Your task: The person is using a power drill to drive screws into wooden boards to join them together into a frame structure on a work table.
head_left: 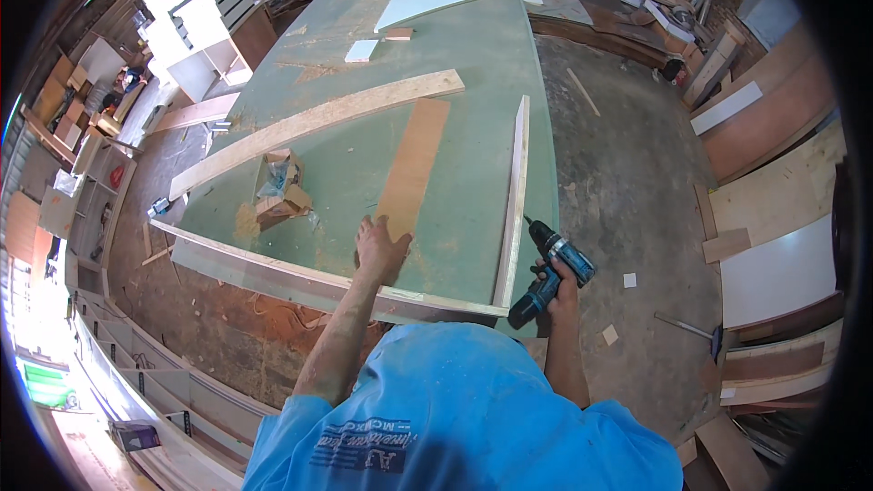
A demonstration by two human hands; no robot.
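Note:
My right hand (566, 289) is wrapped round the handle of a blue and black cordless drill (573, 257), held just off the table's right edge with its bit pointing up and left. Spread fingers of my left hand (380, 250) rest at the near end of a flat brown plywood strip (414, 168), which lies lengthwise on the green tabletop (350, 141). Two narrow wooden strips meet at the table's near right corner: one strip (516, 200) runs along the right side, another strip (300, 265) along the near edge below my left hand.
A long pale board (318, 130) lies slanted across the table beside an open cardboard box (279, 191). Farther off are a small white block (361, 51) and a white triangular panel (436, 2). Sheets (782, 264) lean at the right; a hammer-like tool (688, 325) lies on the floor.

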